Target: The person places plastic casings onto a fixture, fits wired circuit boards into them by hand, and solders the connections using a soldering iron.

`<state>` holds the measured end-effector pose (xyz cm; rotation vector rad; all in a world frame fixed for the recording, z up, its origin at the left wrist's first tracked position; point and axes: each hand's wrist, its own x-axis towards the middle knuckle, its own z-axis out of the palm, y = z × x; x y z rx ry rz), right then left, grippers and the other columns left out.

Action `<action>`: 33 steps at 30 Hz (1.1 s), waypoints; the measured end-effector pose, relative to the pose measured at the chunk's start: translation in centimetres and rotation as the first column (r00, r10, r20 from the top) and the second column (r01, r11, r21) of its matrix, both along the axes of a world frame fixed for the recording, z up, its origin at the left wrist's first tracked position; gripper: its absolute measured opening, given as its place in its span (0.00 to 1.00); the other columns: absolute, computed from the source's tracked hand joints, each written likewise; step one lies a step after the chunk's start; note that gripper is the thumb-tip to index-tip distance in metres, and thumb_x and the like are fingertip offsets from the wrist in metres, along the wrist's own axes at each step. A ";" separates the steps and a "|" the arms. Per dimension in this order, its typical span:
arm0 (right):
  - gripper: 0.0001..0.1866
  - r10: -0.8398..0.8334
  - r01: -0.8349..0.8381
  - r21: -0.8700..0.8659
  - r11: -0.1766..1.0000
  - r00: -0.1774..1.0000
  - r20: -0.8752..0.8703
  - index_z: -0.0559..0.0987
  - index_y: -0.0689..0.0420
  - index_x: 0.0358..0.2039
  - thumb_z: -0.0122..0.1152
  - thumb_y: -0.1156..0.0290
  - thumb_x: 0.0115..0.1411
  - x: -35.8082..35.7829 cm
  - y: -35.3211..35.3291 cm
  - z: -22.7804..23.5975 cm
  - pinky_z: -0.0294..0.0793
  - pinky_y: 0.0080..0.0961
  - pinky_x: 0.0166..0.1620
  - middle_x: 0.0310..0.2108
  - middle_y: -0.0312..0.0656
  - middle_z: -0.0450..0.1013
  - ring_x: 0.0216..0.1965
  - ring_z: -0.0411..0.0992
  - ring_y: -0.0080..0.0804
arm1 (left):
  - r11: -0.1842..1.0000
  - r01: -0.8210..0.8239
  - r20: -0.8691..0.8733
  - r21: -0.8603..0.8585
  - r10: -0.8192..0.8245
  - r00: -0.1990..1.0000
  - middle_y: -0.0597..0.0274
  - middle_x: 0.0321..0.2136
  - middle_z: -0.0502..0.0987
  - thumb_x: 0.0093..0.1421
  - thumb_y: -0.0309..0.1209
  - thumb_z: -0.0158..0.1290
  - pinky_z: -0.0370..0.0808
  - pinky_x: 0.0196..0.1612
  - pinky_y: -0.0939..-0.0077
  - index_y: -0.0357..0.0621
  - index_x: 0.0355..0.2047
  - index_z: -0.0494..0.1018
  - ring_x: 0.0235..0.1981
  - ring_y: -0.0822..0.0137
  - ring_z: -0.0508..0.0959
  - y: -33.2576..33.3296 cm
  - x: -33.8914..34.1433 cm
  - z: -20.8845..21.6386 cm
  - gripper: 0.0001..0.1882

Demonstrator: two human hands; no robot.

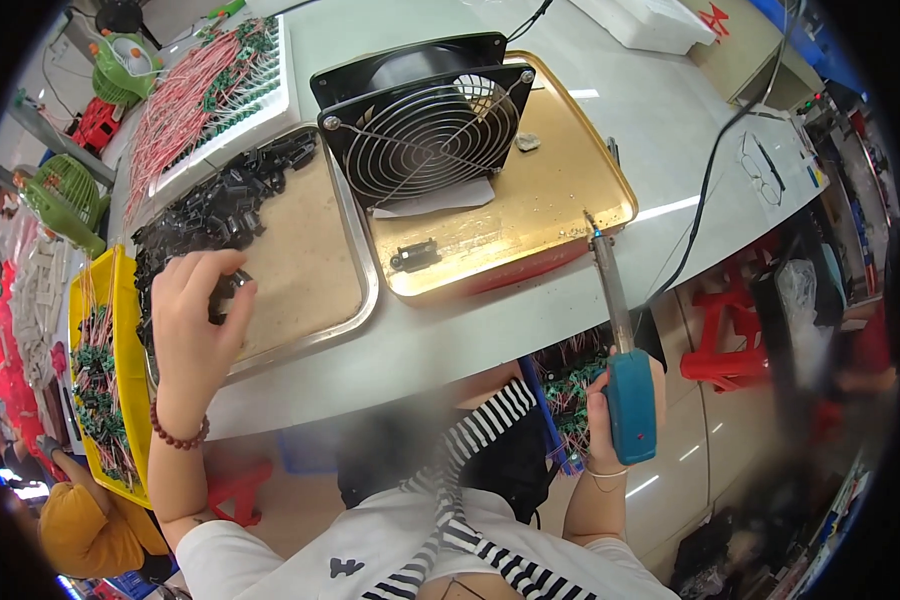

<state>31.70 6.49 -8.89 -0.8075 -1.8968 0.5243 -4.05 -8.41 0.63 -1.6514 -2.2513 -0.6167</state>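
A cluttered workroom with a pale tiled floor surrounds a glossy white worktable (660,140); the round black rim of the view cuts off its outer parts, and the far right side is too blurred to sort out. At lower left, a person in an orange shirt (85,530) is partly cropped. A yellow crate (128,340) of wired green boards stands left of the table, and a white foam tray (287,85) of red-wired boards lies on it. Nearer sit a silver metal tray (305,240) and, beside it, a golden tray (565,165), its far part hidden behind a black axial fan (425,140) with a wire guard. The right hand (602,430) grips the teal handle of a soldering iron (632,400), fingers mostly concealed by it; the slim tip is over the golden tray's near right edge. The left hand (195,300) curls above black plastic housings (215,205) heaped in the silver tray; whether its fingers pinch one cannot be told. A single black housing (415,256) lies in the golden tray's near left corner.
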 end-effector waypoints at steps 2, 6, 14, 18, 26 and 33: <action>0.18 -0.059 0.037 0.181 0.983 0.991 0.118 0.78 0.67 0.40 0.68 0.68 0.52 0.1 1.0 0.7 0.73 0.22 0.34 0.41 0.47 0.75 0.32 0.75 0.33 | 0.994 -0.068 -0.085 -0.085 0.061 0.995 0.59 0.32 0.76 0.49 0.24 0.61 0.67 0.41 0.67 0.43 0.36 0.75 0.35 0.57 0.74 -1.3 -0.9 -0.5 0.12; 0.16 -0.065 -0.118 0.379 0.918 0.897 0.437 0.82 0.61 0.38 0.64 0.74 0.46 0.4 2.1 3.2 0.74 0.25 0.34 0.43 0.44 0.79 0.32 0.77 0.34 | 0.941 -0.218 -0.173 -0.261 0.176 0.969 0.61 0.34 0.73 0.50 0.24 0.59 0.66 0.41 0.66 0.44 0.40 0.74 0.39 0.58 0.72 -3.3 -1.5 -2.6 0.15; 0.14 -0.173 0.004 0.504 0.864 0.942 0.289 0.84 0.59 0.36 0.62 0.74 0.45 0.7 1.9 3.5 0.73 0.24 0.33 0.40 0.43 0.80 0.29 0.76 0.32 | 0.956 -0.234 -0.242 -0.175 0.188 0.952 0.59 0.42 0.72 0.50 0.20 0.57 0.68 0.47 0.64 0.42 0.45 0.74 0.45 0.57 0.71 -2.7 -1.7 -3.3 0.19; 0.13 -0.103 -0.088 0.420 0.903 0.906 0.412 0.83 0.61 0.35 0.63 0.77 0.45 0.4 1.7 4.2 0.74 0.24 0.32 0.40 0.44 0.80 0.30 0.76 0.33 | 0.964 -0.175 -0.334 -0.199 0.101 0.937 0.62 0.46 0.73 0.49 0.20 0.56 0.66 0.49 0.63 0.44 0.46 0.74 0.48 0.58 0.70 -2.1 -1.9 -3.6 0.21; 0.12 -0.147 0.115 0.195 0.974 0.976 0.159 0.81 0.65 0.38 0.64 0.74 0.53 1.3 0.8 2.3 0.75 0.27 0.44 0.45 0.54 0.76 0.39 0.77 0.38 | 0.974 -0.066 -0.290 -0.218 0.000 0.957 0.68 0.36 0.77 0.49 0.22 0.58 0.64 0.48 0.66 0.46 0.36 0.77 0.44 0.61 0.71 -1.1 -2.2 -4.4 0.12; 0.17 -0.114 0.040 -0.292 0.956 0.964 -0.242 0.73 0.67 0.44 0.62 0.76 0.53 1.5 -0.7 1.1 0.71 0.22 0.35 0.46 0.54 0.72 0.31 0.71 0.30 | 0.984 0.071 -0.041 -0.163 -0.079 0.996 0.64 0.30 0.77 0.50 0.23 0.60 0.66 0.45 0.67 0.45 0.35 0.77 0.38 0.60 0.73 0.4 -0.6 -4.1 0.10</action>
